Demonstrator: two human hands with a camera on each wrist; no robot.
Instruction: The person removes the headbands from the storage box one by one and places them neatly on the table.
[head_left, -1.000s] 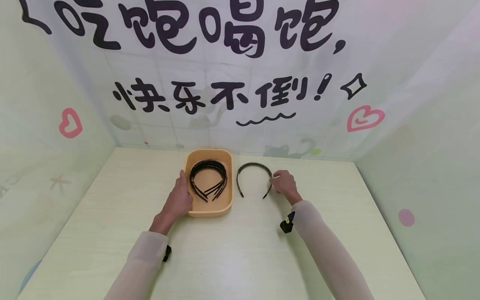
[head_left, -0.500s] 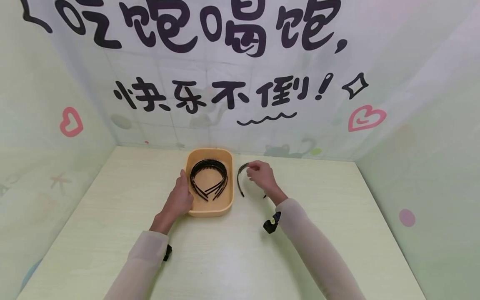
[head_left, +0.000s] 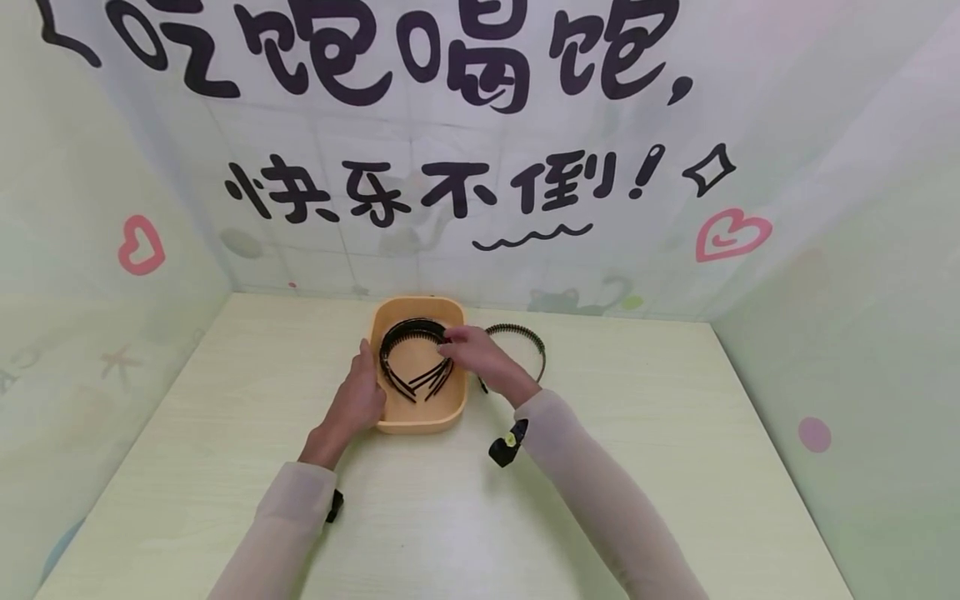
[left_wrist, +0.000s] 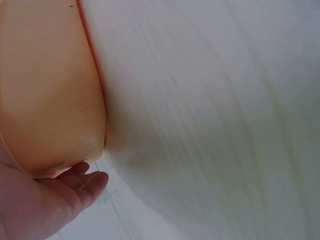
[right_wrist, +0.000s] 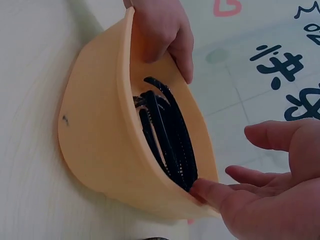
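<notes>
A peach plastic bin [head_left: 420,427] stands at the back of the table. Several black headbands [head_left: 411,327] lie nested inside it, prongs of some pointing inward. My left hand [head_left: 358,398] grips the bin's left wall, with the thumb over the rim. Over the right rim reaches my right hand [head_left: 480,354]; in the right wrist view a fingertip touches the black headbands [right_wrist: 172,135] or sits right beside them, and the thumb stays apart. Right of the bin, a toothed headband [head_left: 517,328] lies on the table, its left arm partly hidden by my right hand.
The pale wood table [head_left: 465,517] spreads in front of the bin. A printed cloth backdrop [head_left: 405,250] with large dark characters rises directly behind, and similar cloth walls [head_left: 847,350] flank both sides.
My right hand has moved left, from the right side of the loose headband, across it, to the bin's right rim. The loose headband stays on the table; my left hand keeps its grip.
</notes>
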